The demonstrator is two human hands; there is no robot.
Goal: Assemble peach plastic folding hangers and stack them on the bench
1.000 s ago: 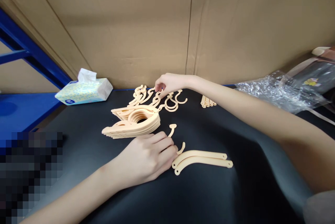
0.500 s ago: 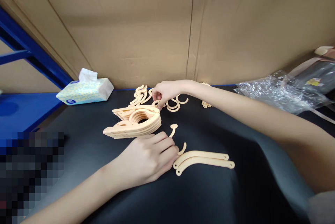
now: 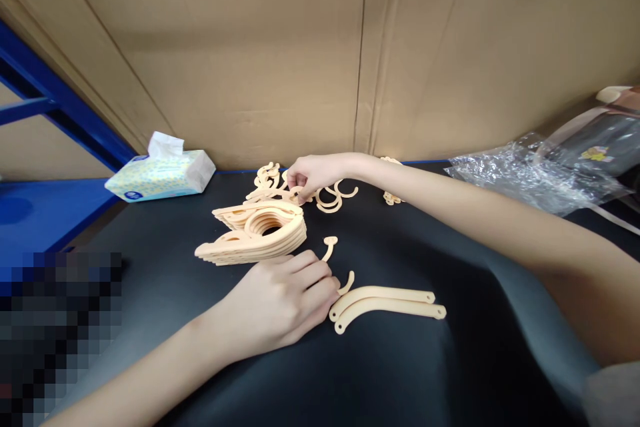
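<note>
My left hand (image 3: 293,300) rests low over the black table, fingers closed around a cream hook piece (image 3: 346,284) whose curved end and T-shaped end stick out past the fingers. Right beside its fingertips lie two long curved cream arms (image 3: 387,300), side by side, with holes at their ends. Behind this hand sits a stack of cream folded hanger parts (image 3: 280,240). At the back of the stack, my right hand (image 3: 310,177) pinches a cream piece (image 3: 296,194) between thumb and fingers. Loose cream hooks (image 3: 333,199) lie next to it.
A tissue box (image 3: 163,174) stands at the back left by a blue frame (image 3: 65,104). More cream pieces (image 3: 267,177) lie near the cardboard wall (image 3: 250,54), with another small pile (image 3: 393,197) behind my right forearm. Clear plastic wrap (image 3: 525,174) lies at the right.
My right hand has shifted slightly left, and the piece at its fingertips now lies flatter, pointing left behind the stack. My left hand has barely moved.
</note>
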